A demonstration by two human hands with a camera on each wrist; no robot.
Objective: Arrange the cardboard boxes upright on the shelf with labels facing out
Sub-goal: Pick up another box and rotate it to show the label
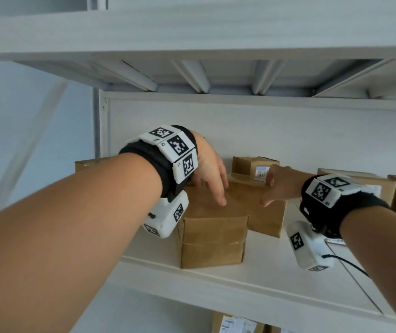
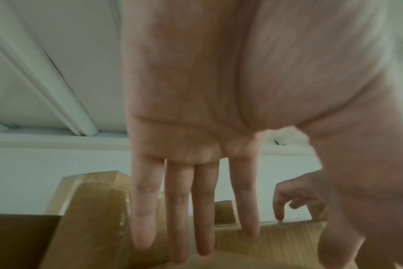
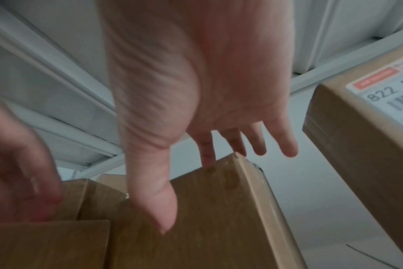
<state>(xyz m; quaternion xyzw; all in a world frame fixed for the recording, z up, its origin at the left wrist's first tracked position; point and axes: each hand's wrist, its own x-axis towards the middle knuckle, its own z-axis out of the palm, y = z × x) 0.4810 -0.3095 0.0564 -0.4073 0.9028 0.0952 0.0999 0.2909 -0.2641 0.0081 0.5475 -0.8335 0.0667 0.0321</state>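
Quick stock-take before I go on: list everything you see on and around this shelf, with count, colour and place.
front box: one, brown, near the shelf's front edge, no label showing
middle box: one, brown, behind and right of it
small box: one, brown, white label, at the back
right boxes: at least two, brown, far right
left box: one, brown, behind the left forearm
shelf: white
lower boxes: brown, labelled, on the level below
wrist cameras: two, white
left hand: open, over the front box
right hand: open, on the middle box
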